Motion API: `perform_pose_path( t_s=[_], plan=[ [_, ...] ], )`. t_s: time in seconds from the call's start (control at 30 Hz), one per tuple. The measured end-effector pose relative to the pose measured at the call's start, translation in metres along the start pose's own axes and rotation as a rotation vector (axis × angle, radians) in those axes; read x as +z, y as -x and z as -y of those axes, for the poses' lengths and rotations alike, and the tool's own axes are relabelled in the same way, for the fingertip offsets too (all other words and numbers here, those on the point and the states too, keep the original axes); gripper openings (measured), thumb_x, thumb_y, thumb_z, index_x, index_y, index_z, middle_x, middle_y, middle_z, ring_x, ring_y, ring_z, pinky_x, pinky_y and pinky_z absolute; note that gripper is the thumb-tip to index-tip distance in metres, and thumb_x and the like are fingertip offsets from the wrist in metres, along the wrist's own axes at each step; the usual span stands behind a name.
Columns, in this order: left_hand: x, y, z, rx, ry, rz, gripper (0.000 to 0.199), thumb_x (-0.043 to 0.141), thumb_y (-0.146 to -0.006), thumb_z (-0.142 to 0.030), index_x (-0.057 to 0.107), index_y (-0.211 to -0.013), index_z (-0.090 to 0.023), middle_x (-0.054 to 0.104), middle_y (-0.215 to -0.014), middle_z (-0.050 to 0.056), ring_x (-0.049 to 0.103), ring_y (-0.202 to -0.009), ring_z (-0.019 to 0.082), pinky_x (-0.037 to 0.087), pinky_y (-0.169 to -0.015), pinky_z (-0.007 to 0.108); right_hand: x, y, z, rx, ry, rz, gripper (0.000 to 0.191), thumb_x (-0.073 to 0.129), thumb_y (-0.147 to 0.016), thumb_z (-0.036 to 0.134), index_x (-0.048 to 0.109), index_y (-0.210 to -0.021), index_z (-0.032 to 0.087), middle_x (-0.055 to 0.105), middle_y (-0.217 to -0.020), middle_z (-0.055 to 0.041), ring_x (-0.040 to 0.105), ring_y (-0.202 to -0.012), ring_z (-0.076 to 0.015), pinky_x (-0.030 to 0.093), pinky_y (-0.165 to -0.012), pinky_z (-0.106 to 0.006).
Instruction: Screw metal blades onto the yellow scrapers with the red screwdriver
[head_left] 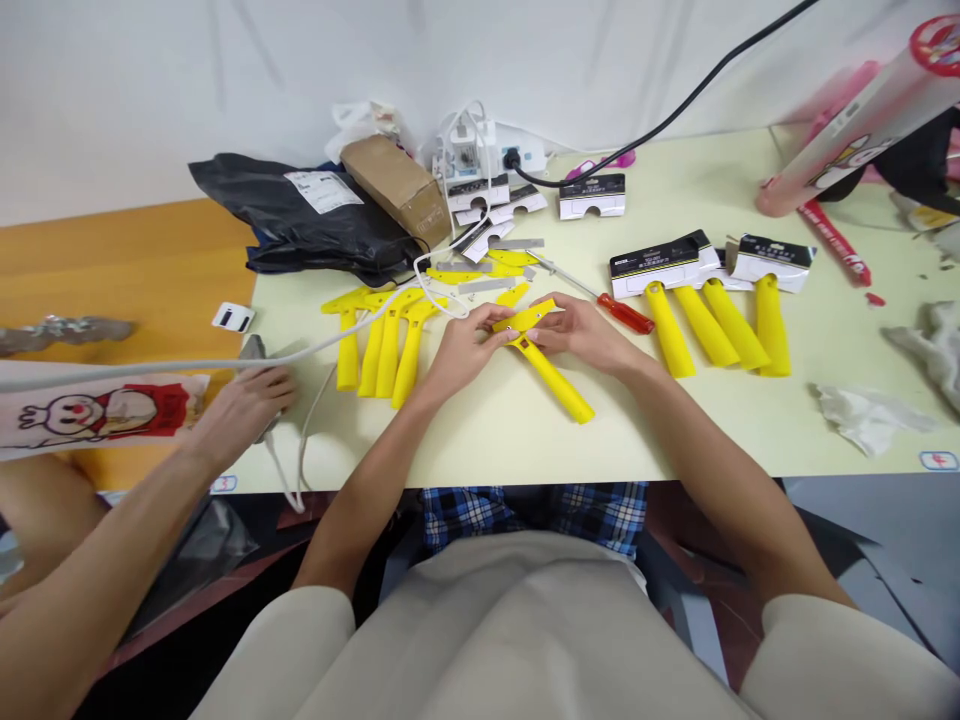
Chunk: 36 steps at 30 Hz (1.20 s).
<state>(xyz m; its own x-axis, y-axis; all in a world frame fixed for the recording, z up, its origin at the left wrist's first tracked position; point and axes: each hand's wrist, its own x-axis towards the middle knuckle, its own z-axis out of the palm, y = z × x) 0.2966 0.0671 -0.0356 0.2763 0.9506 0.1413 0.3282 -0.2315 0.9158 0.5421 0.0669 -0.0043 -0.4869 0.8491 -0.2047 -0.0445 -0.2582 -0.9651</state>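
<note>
Between my two hands is a yellow scraper-like tool (556,382), its handle slanting down to the right over the table. My left hand (474,345) pinches the left end of its head. On the right side of the head, the fingers of my right hand (576,330) are closed around it. Several yellow handles (389,345) lie in a row to the left. Loose yellow pieces and metal blades (486,285) lie behind my hands. Near my right hand rests a screwdriver with a red handle (626,314). More yellow handles (670,335) with black-and-white cards lie to the right.
Another person's hand (251,405) rests on a grey object at the left. A black plastic bag (315,225), a brown box (396,190) and a power strip (491,150) stand at the back. White cables cross the left side. Crumpled tissue (870,415) lies right.
</note>
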Motion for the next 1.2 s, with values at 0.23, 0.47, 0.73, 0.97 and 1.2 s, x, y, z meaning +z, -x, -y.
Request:
perform_pose_path(
  t_s=[0.23, 0.47, 0.73, 0.97, 1.2],
  plan=[
    [0.006, 0.002, 0.001, -0.011, 0.092, -0.077, 0.037, 0.087, -0.092, -0.048, 0.083, -0.120, -0.024, 0.082, -0.126, 0.009, 0.078, -0.117, 0.026, 0.062, -0.104, 0.040, 0.011, -0.005, -0.010, -0.060, -0.069, -0.064, 0.049, 0.095, -0.086, 0.058, 0.075, -0.113, 0.023, 0.083, -0.104, -0.0059, 0.080, -0.088, -0.0244, 0.070, -0.077, -0.039],
    [0.003, -0.001, -0.002, -0.053, 0.239, -0.088, 0.046, 0.093, -0.087, -0.049, 0.083, -0.123, -0.023, 0.082, -0.128, 0.012, 0.077, -0.120, 0.026, 0.062, -0.108, 0.041, 0.019, -0.005, -0.007, -0.054, -0.129, -0.184, 0.051, 0.097, -0.083, 0.057, 0.073, -0.111, 0.022, 0.082, -0.096, -0.0059, 0.079, -0.085, -0.0247, 0.073, -0.072, -0.041],
    [-0.009, -0.001, -0.014, -0.162, 0.376, -0.037, 0.043, 0.096, -0.083, -0.045, 0.087, -0.117, -0.021, 0.083, -0.110, 0.009, 0.079, -0.100, 0.022, 0.067, -0.090, 0.036, 0.021, -0.004, -0.004, -0.056, -0.187, -0.253, 0.051, 0.100, -0.079, 0.052, 0.075, -0.113, 0.024, 0.083, -0.109, -0.0065, 0.081, -0.096, -0.0262, 0.069, -0.068, -0.034],
    [-0.006, -0.004, -0.010, -0.183, 0.383, -0.110, 0.045, 0.097, -0.080, -0.045, 0.087, -0.116, -0.020, 0.085, -0.106, 0.008, 0.080, -0.095, 0.021, 0.069, -0.082, 0.033, 0.022, -0.006, -0.010, -0.081, -0.145, -0.262, 0.039, 0.095, -0.084, 0.050, 0.079, -0.109, 0.024, 0.084, -0.107, -0.0056, 0.079, -0.093, -0.0241, 0.067, -0.068, -0.032],
    [-0.001, -0.006, -0.005, -0.185, 0.350, -0.158, 0.044, 0.096, -0.081, -0.048, 0.087, -0.112, -0.019, 0.083, -0.094, 0.006, 0.079, -0.086, 0.018, 0.069, -0.073, 0.030, 0.022, -0.008, -0.010, -0.046, -0.149, -0.266, 0.035, 0.092, -0.083, 0.049, 0.077, -0.098, 0.022, 0.081, -0.097, -0.0045, 0.073, -0.084, -0.0220, 0.063, -0.068, -0.032]
  ],
)
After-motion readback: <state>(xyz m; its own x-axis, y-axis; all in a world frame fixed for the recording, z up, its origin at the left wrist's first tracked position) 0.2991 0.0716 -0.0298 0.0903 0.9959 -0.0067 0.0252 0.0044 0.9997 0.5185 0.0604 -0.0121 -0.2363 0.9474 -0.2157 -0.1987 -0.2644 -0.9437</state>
